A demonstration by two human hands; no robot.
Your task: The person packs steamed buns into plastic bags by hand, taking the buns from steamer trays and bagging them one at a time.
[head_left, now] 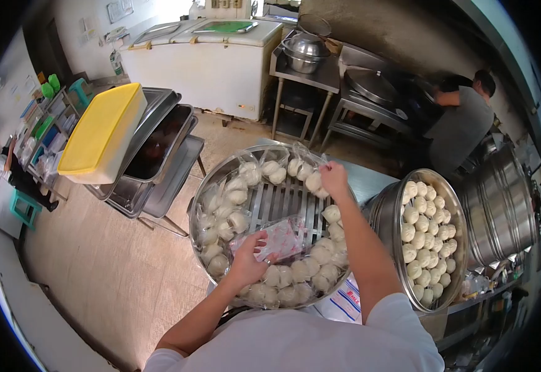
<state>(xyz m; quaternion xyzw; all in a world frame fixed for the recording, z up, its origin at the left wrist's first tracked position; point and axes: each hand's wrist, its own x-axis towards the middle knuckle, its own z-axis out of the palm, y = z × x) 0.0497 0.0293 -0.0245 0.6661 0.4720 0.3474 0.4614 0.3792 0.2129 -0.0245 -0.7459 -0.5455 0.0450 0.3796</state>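
A large round steamer tray (194, 204) with a slatted metal bottom stands in front of me. Buns in clear plastic bags (236, 191) line its rim. My left hand (250, 260) is over the near left of the tray, its fingers curled at the edge of some clear plastic bags with pink print (283, 239). On the far right side, my right hand (334, 180) has its fingers closed at a bagged bun (314, 182); the fingertips are partly hidden. Slats show bare in the tray's middle.
Right of the tray stands a steamer full of unbagged buns (429, 239), beside stacked steamers (497, 211). Left are stacked metal trays (168, 155) and a yellow-lidded box (103, 130). A freezer (196, 74) stands behind. One person (466, 121) works at the stove; another (13, 164) stands far left.
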